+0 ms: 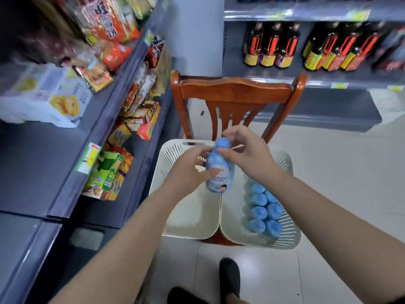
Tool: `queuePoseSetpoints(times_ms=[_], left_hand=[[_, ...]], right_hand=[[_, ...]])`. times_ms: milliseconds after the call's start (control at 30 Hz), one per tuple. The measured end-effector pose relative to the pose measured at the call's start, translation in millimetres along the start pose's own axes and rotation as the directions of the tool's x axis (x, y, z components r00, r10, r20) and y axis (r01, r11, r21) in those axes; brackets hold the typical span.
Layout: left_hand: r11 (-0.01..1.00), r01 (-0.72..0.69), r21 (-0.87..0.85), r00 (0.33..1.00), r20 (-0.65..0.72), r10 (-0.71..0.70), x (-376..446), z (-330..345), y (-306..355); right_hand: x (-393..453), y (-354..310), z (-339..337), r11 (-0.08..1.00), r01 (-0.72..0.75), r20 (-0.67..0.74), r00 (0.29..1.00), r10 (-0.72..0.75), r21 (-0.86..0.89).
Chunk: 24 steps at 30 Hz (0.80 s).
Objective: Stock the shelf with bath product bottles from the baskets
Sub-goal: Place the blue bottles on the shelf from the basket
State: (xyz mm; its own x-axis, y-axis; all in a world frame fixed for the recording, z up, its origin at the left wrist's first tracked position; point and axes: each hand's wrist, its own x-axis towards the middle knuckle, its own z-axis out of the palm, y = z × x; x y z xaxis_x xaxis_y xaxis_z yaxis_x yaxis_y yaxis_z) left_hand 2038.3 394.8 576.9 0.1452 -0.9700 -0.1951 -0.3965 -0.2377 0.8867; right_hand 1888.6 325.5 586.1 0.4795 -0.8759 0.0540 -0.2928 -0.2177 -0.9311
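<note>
Aisle floor beside baskets, bottle aloft

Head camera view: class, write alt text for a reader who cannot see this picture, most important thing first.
Both hands hold one pale blue bottle above two white baskets on a wooden chair: the left hand grips its body, the right hand pinches near its cap. The right basket holds more blue-capped bottles; the left basket looks empty. Snack shelves stand left.

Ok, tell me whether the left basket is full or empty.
Empty, as far as shows: the left basket has a bare floor, though the hands partly hide its far end. The right basket holds blue-capped bottles.
</note>
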Motion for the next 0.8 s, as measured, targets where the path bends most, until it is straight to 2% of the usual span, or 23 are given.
queuePoseSetpoints(times_ms=[233,400,600,800], left_hand=[[0.983,-0.146,0.114,0.969,-0.183,0.165,-59.1,-104.4,79.5],[0.954,-0.148,0.26,0.921,-0.317,0.229,-117.0,-177.3,124.7],[0.914,-0.057,0.402,0.836,-0.481,0.264,-199.2,-247.1,157.0],[0.87,0.093,0.485,0.701,-0.652,0.288,-286.1,-292.0,176.6]], right_hand=[[23.5,-132.8,18.3,0.97,0.225,0.112,0.966,-0.235,0.09],[32.6,-227.4,44.2,0.909,0.395,0.238,0.877,-0.417,0.136],[22.3,-327.6,89.4,0.81,0.524,0.334,0.739,-0.586,0.263],[-5.0,-406.2,139.7,0.712,0.58,0.406,0.585,-0.702,0.395]])
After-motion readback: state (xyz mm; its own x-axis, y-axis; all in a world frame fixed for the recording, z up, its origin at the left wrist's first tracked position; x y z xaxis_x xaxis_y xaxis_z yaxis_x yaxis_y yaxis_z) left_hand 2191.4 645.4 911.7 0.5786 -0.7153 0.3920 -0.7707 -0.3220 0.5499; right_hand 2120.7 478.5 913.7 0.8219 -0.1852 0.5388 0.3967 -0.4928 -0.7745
